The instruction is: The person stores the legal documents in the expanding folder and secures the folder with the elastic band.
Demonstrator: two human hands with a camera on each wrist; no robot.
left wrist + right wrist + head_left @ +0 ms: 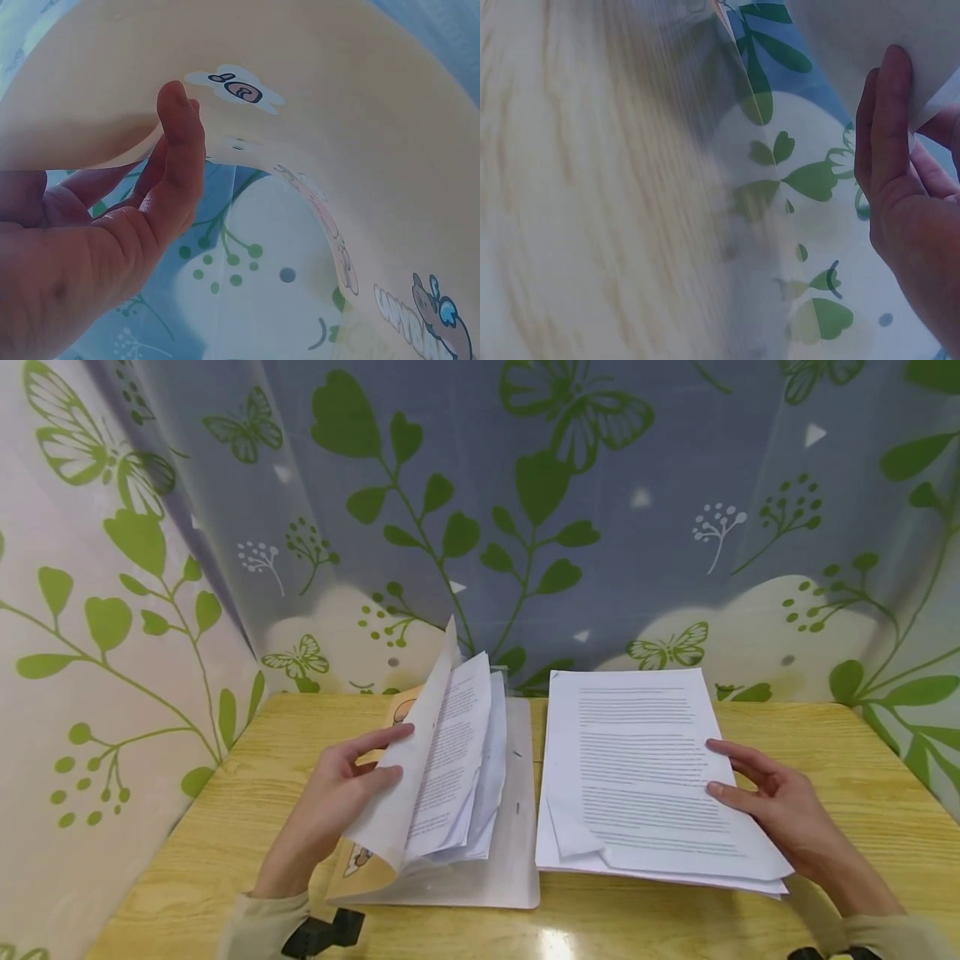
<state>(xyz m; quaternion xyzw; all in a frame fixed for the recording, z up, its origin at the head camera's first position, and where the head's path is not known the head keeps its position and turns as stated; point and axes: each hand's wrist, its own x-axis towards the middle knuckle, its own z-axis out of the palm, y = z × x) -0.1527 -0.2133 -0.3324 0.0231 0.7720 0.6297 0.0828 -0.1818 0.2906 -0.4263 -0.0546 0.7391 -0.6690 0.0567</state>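
Note:
On the left lies a file folder with a clear-looking back. Its front cover is lifted and curved, pale inside and orange with cartoon prints outside. My left hand pinches that cover by its left edge; the left wrist view shows the cover bending over the fingers. Loose printed sheets stand fanned inside the folder. To the right is a stack of printed paper, held at its right edge between the thumb and fingers of my right hand. One lower-left corner of the stack is creased.
Both lie over a wood-grain table. Behind it hangs a blue and white curtain with green leaves and butterflies, and more of the same cloth closes in the left side. Dark straps sit at the wrists.

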